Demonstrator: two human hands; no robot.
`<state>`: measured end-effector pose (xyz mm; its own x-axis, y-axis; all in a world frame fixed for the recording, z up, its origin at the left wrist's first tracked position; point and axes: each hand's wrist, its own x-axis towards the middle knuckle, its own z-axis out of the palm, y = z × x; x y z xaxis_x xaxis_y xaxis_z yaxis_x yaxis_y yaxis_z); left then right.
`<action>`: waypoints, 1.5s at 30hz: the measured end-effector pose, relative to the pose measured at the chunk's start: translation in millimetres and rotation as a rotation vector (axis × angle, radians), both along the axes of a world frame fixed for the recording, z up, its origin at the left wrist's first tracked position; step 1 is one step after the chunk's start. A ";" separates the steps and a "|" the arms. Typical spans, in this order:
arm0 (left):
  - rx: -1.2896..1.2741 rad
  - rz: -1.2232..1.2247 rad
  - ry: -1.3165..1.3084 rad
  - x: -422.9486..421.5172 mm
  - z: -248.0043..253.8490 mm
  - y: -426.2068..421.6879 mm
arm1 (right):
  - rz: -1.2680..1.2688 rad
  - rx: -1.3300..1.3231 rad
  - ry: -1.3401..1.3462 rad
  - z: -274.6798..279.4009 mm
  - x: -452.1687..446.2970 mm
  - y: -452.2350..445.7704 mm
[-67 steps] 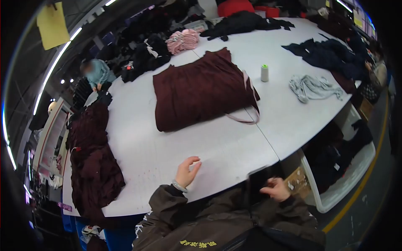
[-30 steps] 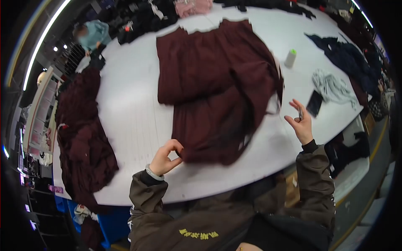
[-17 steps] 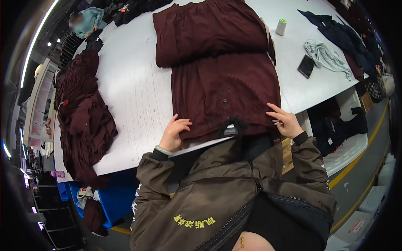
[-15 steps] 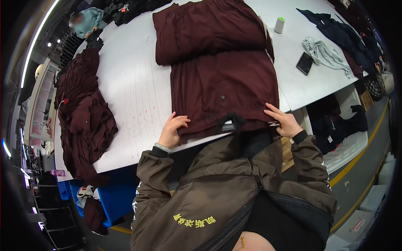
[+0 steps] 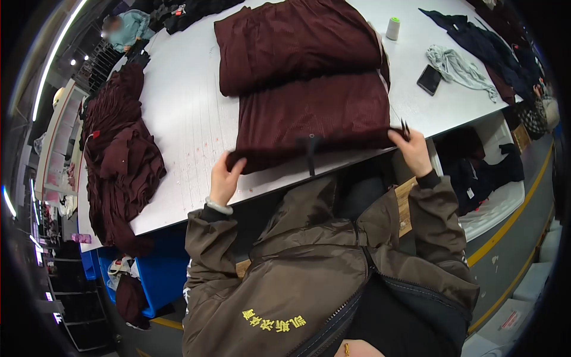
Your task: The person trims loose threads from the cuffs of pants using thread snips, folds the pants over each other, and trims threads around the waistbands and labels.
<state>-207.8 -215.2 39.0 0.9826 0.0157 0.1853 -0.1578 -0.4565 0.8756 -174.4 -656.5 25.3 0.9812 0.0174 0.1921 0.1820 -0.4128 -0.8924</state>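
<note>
A dark maroon garment (image 5: pixel 315 110) lies on the white table in front of me, its near edge lifted and slightly blurred. My left hand (image 5: pixel 226 179) pinches the left end of that edge. At the right end my right hand (image 5: pixel 412 152) grips the same edge, with a small dark pointed tool (image 5: pixel 405 130) showing between its fingers. A dark strip hangs from the middle of the edge. Just beyond, a thick folded maroon bundle (image 5: pixel 297 44) rests against the garment's far part.
The white table (image 5: pixel 184 113) carries maroon clothes (image 5: pixel 122 154) at left, and a thread cone (image 5: pixel 393 28), phone (image 5: pixel 429 80), grey cloth (image 5: pixel 461 71) and navy garments (image 5: pixel 485 44) at right. Below stand a blue bin (image 5: pixel 160 279) and white bin (image 5: pixel 499 214). A person (image 5: pixel 126 30) is at far left.
The maroon garment was unrolled toward me from the bundle and laid flat. Since then both hands have closed on its near edge and lifted it, and the collar label has gone out of sight.
</note>
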 end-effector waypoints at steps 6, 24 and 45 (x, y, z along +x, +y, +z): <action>0.723 0.442 0.000 47.4 -50.5 -20.4 | -0.322 -0.485 -0.093 -51.1 38.3 40.8; 0.231 -0.123 -0.036 111.7 -44.2 -106.2 | -0.274 -0.215 -0.017 -46.3 31.7 41.6; -0.075 -0.020 -0.098 91.1 -44.2 -100.9 | 0.135 -0.638 -0.359 -19.3 54.7 172.1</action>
<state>-116.7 -316.1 -5.2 0.9601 0.0137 0.2794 -0.2527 -0.3861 0.8872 -119.7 -484.4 5.9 0.8412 0.3491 0.4129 0.5036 -0.7840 -0.3629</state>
